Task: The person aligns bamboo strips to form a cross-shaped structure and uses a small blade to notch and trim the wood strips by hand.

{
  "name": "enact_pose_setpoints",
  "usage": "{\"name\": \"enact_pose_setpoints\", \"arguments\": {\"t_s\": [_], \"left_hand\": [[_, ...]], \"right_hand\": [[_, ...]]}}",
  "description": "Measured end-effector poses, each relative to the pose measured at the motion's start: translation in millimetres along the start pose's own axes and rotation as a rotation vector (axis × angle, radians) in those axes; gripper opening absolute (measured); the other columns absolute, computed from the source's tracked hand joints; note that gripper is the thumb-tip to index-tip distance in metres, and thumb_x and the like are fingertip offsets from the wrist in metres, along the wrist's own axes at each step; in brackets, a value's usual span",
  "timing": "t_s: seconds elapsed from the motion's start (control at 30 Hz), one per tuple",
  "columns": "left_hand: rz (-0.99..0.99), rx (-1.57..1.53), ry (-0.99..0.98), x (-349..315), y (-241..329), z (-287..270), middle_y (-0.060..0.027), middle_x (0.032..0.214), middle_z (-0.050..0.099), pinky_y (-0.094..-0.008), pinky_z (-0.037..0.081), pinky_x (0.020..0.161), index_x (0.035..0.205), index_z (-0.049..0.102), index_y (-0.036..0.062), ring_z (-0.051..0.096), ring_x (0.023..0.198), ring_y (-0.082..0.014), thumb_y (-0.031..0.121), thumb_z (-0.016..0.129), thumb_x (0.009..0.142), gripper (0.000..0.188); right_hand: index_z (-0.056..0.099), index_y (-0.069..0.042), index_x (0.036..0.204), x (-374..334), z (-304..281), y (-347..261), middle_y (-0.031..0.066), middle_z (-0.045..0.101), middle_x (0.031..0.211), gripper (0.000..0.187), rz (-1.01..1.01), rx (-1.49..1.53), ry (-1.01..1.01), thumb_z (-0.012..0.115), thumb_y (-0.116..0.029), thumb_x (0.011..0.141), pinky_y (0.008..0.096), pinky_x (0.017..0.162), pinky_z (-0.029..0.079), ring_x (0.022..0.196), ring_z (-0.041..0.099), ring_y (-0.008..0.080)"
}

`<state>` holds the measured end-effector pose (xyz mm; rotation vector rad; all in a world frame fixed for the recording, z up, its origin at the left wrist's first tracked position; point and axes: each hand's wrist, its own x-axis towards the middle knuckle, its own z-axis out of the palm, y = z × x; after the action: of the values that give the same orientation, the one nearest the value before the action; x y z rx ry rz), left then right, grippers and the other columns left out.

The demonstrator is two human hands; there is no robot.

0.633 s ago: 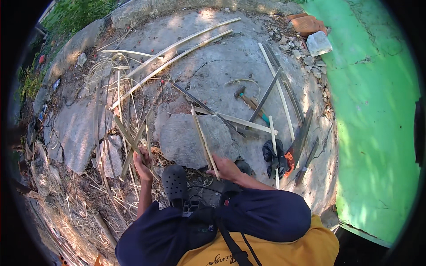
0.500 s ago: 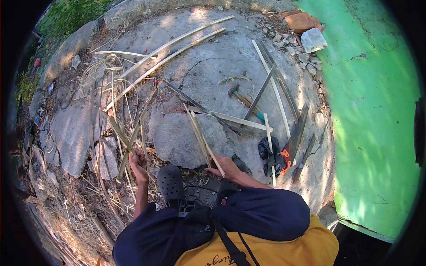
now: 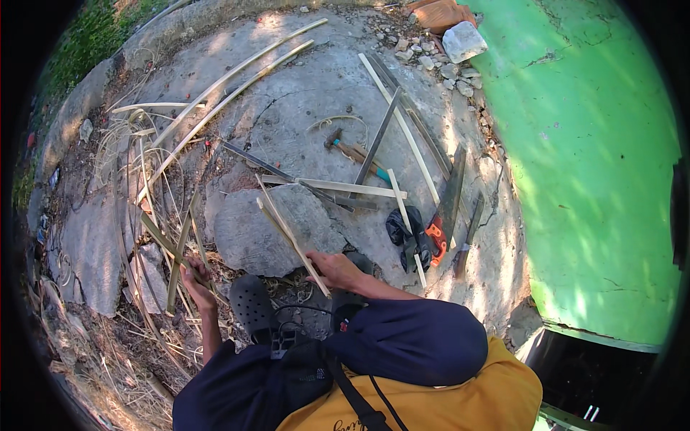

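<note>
Bamboo strips (image 3: 291, 235), thin, flat and pale, lie across a rough grey stone slab (image 3: 266, 230) in the near middle of the scene; the right hand (image 3: 332, 269) closes its fingers around their near end. Behind it spreads a cracked concrete floor (image 3: 302, 108), dusty and uneven, and on the right stands a smooth green wall (image 3: 596, 165). Two long curved bamboo poles (image 3: 237, 79) lie at the far left. On the near left, the left hand (image 3: 194, 274) grips a bundle of darker green strips (image 3: 172, 251), among dry curled shavings (image 3: 122, 187). Right of the slab lies a hand saw (image 3: 445, 208) with an orange handle, beside a black cloth (image 3: 402, 226). Farther away rests a small hammer (image 3: 348, 147). A black perforated clog (image 3: 251, 305) is near the hands.
</note>
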<state>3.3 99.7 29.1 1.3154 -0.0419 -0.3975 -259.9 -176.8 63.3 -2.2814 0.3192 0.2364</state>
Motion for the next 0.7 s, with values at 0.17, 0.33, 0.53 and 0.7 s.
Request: {"name": "enact_pose_setpoints", "arguments": {"t_s": [0.17,0.33,0.53,0.7], "left_hand": [[-0.018,0.015,-0.038,0.3,-1.9,-6.7,-0.0017,0.089,0.048,-0.027,0.035,0.061,0.114,0.052,0.0068,0.044,0.073,-0.0102,0.04,0.05,0.102,0.035],[0.018,0.089,-0.022,-3.7,3.1,-2.9,-0.001,0.088,0.049,-0.0274,0.037,0.065,0.119,0.055,0.0036,0.046,0.077,-0.0099,0.038,0.053,0.101,0.038],[0.053,0.175,-0.055,-8.0,11.7,0.5,-0.0012,0.09,0.051,-0.0293,0.039,0.068,0.119,0.056,0.001,0.046,0.078,-0.0105,0.033,0.051,0.103,0.036],[0.023,0.15,-0.044,-4.8,16.0,1.7,-0.0009,0.084,0.049,-0.0272,0.039,0.067,0.112,0.056,0.0035,0.047,0.076,-0.0106,0.036,0.049,0.101,0.035]], "right_hand": [[0.043,-0.013,0.141,8.1,1.6,-2.2,0.0162,0.072,0.103,0.063,0.018,0.054,-0.036,0.077,-0.029,0.09,0.0501,0.074,0.058,0.088,0.072,0.0407],[0.044,-0.015,0.145,17.3,-0.7,0.5,0.0155,0.071,0.103,0.066,-0.014,0.167,0.004,0.077,-0.031,0.089,0.0487,0.077,0.058,0.092,0.072,0.0381],[0.047,-0.016,0.145,22.5,-1.6,1.5,0.0147,0.068,0.108,0.068,-0.003,0.128,-0.061,0.078,-0.033,0.087,0.049,0.079,0.057,0.094,0.071,0.0371],[0.053,-0.015,0.14,23.1,-4.7,-1.5,0.0128,0.061,0.119,0.06,-0.005,0.107,-0.025,0.077,-0.034,0.088,0.0478,0.079,0.056,0.098,0.069,0.0364]]}}
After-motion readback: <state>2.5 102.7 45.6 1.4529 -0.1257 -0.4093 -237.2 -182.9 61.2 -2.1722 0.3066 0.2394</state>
